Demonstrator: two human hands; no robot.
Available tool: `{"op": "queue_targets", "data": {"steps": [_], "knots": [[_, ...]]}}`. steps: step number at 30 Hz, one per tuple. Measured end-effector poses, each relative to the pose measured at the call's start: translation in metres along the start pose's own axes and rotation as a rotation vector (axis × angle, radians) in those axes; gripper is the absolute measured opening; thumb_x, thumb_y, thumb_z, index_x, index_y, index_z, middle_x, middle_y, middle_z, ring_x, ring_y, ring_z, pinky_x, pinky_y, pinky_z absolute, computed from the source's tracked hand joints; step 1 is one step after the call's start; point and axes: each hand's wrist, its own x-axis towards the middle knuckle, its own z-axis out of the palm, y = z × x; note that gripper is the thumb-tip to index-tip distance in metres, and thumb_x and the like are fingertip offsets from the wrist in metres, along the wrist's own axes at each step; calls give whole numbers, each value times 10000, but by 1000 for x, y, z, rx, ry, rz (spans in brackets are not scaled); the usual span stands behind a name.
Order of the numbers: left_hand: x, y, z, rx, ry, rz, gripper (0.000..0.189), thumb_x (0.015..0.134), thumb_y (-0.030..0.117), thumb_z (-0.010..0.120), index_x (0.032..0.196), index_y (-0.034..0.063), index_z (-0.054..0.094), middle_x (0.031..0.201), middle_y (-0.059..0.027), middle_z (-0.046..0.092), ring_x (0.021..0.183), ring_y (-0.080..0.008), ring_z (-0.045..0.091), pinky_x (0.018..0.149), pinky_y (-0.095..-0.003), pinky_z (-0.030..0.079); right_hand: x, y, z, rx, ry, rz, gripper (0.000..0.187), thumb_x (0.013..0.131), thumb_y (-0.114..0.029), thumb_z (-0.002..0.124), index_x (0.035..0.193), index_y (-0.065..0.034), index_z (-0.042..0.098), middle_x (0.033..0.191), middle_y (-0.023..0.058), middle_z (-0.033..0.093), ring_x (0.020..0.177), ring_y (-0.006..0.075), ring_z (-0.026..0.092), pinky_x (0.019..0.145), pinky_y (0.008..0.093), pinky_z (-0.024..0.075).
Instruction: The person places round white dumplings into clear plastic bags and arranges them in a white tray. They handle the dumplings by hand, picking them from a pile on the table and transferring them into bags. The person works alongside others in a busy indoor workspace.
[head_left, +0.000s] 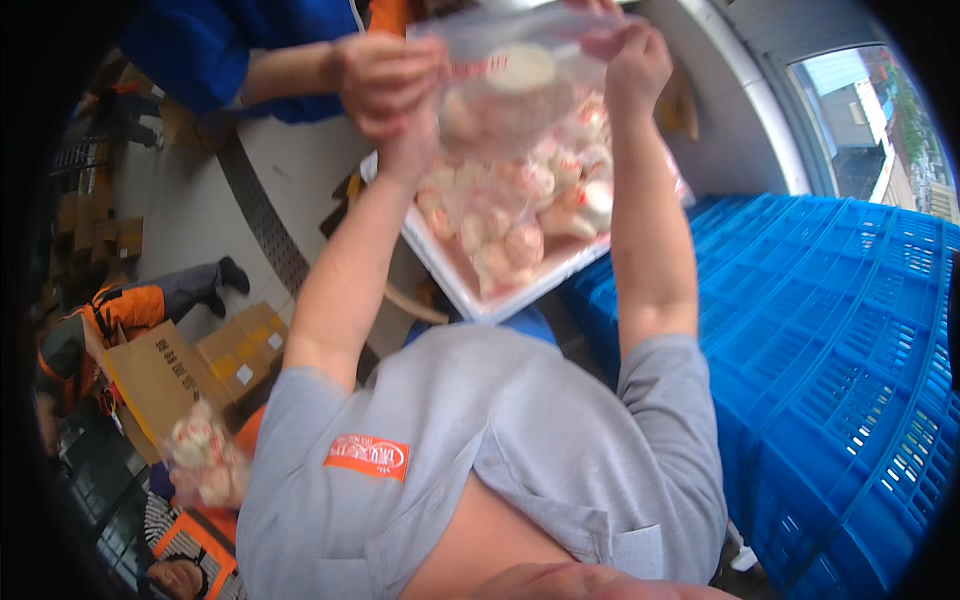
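Note:
A clear plastic bag (510, 90) with red printing and pale contents is stretched above a white-rimmed tray (450, 277). My right hand (637, 71) is shut on the bag's right upper edge. At its left edge is my left hand (409, 142), blurred and partly covered by a co-worker's hand (386, 79), so its grip cannot be made out. Another hand (596, 6) shows at the top edge of the picture, by the bag's far corner. Below lie several clear bags of pale round pieces (510, 240), some marked red, in the tray.
Stacked blue plastic crates (810, 337) rise close on my right, by a window (855, 120). The co-worker's blue sleeve (195, 52) is at the upper left. Cardboard boxes (172, 367), people in orange vests and another filled bag (202, 457) are off to the left.

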Motion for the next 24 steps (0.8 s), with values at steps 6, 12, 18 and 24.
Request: {"op": "queue_targets", "data": {"steps": [6, 12, 18, 24], "knots": [[-5, 76, -7, 148, 296, -763, 465, 913, 194, 731, 1295, 8, 543, 1271, -155, 534, 1059, -289, 567, 963, -339, 456, 38, 0, 2, -139, 150, -302, 301, 1055, -279, 552, 882, -43, 616, 651, 53, 626, 525, 116, 539, 499, 281, 448], [-106, 159, -66, 261, -158, -1068, 401, 913, 85, 690, 1274, 1, 536, 1320, -147, 525, 1182, -233, 535, 978, -336, 458, -70, 18, -48, -457, 231, -373, 312, 1018, -253, 573, 842, -2, 629, 743, 61, 681, 639, 148, 624, 622, 262, 507], [-170, 200, -37, 68, -354, -1431, 153, 954, 86, 603, 1066, 3, 664, 1013, -123, 665, 935, -235, 675, 784, -319, 542, -248, 133, -43, -1149, -385, 821, 672, 836, -557, 708, 1107, 57, 676, 1097, 282, 692, 1098, 416, 655, 942, 478, 513], [-136, 182, 46, 191, -1016, -1266, 438, 872, 231, 687, 1261, 53, 591, 1170, -148, 654, 1120, -350, 604, 932, -437, 503, -261, 126, -45, -925, -109, 521, 342, 969, -302, 558, 903, 1, 703, 866, 229, 710, 847, 410, 684, 770, 474, 529]]}}
